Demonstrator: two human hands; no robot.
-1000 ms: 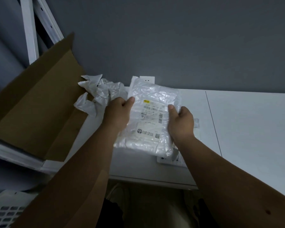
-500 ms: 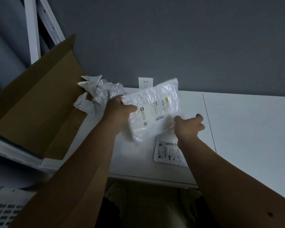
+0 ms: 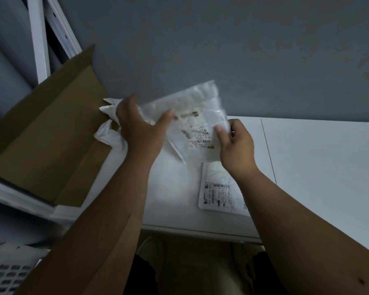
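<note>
A clear plastic package (image 3: 197, 116) with a printed label is held tilted above the white table (image 3: 317, 167). My left hand (image 3: 136, 126) holds its left edge, thumb on the front face. My right hand (image 3: 234, 143) pinches its lower right corner between thumb and fingers. The package is motion-blurred. A second flat white package (image 3: 216, 192) with a barcode label lies on the table below my right wrist, partly hidden by my forearm.
An open cardboard box (image 3: 45, 145) stands at the left on a white shelf frame (image 3: 37, 37). Crumpled white plastic wrap (image 3: 110, 137) lies beside the box behind my left hand. A white slotted basket (image 3: 6, 271) sits at the lower left. The grey wall is close behind.
The package has been lifted and turned round in my hands, its label now lower right. My right hand let go, then took hold of its corner again. The second package beneath came into view.
</note>
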